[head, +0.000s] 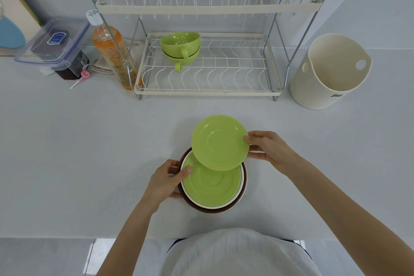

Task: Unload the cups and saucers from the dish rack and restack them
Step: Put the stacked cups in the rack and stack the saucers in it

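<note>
I am holding a green saucer [219, 142] by its rim in my right hand [266, 149], tilted over the saucer stack [212, 188] on the table [89, 141]; my left hand [168, 178] is gripping that stack's edge. Next I should be lowering it flat and centred. Two cups [181, 48] are waiting, nested, in the dish rack [224, 92].

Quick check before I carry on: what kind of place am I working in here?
Most likely a home kitchen counter. A two-tier dish rack stands on the white counter with green cups in it, and a drink bottle and food container sit beside it.
</note>
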The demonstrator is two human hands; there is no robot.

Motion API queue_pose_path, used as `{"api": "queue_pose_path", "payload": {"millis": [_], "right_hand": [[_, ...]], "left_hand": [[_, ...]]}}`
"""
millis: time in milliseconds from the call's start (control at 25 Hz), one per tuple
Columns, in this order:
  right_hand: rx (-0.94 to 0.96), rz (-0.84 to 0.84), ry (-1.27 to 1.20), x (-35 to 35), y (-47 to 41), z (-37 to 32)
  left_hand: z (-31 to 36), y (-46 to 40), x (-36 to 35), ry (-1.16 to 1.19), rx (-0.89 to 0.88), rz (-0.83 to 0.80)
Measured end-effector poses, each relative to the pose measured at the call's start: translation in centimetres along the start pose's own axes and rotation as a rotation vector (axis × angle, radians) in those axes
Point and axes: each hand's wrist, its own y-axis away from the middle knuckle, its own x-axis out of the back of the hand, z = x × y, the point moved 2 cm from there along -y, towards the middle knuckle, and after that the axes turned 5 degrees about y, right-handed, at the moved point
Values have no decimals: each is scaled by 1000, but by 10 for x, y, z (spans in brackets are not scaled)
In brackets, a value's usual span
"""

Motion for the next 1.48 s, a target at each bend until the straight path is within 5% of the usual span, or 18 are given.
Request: {"api": "queue_pose_path", "payload": {"millis": [440,1040,1320,1480], "right_hand": [[13,-61,239,-6,14,27],[176,224,605,-27,13,31],[-104,48,362,-31,31,41],[6,55,495,-38,39,39]], "left_hand": [[1,3,-1,-5,-39,2],[6,8,5,17,35,-76],[6,17,1,-154,-31,-178],[10,19,-11,-292,-133,-142]]}}
